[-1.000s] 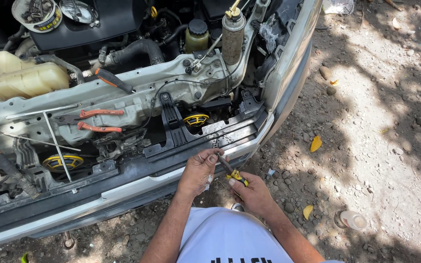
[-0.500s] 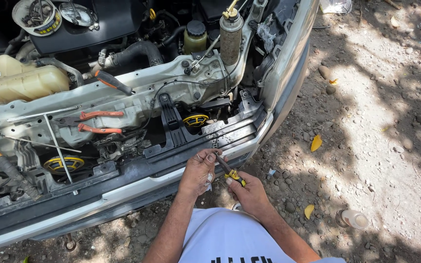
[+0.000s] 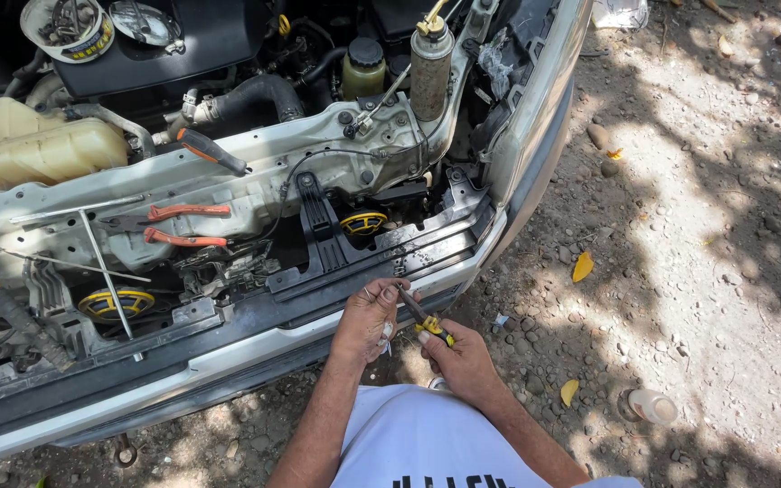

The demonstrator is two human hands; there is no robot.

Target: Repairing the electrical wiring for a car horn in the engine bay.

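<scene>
— Right hand (image 3: 463,361)?
— Closed round the yellow-and-black handles of a small pair of pliers (image 3: 424,318), just below the front edge of the car's bumper (image 3: 228,361).
— And the pliers themselves?
— Slim, dark metal nose, angled up and left toward the left hand (image 3: 368,316); handles short, bright yellow with black. Tip meeting the left fingers (image 3: 389,294), or very nearly.
— Left hand doing what?
— Curled, fingertips pinched together on something small and pale, possibly a clip or a bit of wire; too small to tell. Resting against the bumper's lower lip.
— Anything lying on the car?
— Up on the radiator support (image 3: 255,181): orange-handled pliers (image 3: 183,226) lying flat, a screwdriver with an orange-and-black handle (image 3: 212,151) above them, and a spray can (image 3: 430,72) standing upright near the right corner. Two yellow-ringed horns (image 3: 363,222) behind the black grille frame. Pale coolant tank (image 3: 38,149) far left.
— Ground?
— Dirt and gravel (image 3: 698,235), dappled with shade, a few yellow leaves (image 3: 582,267) scattered about.
</scene>
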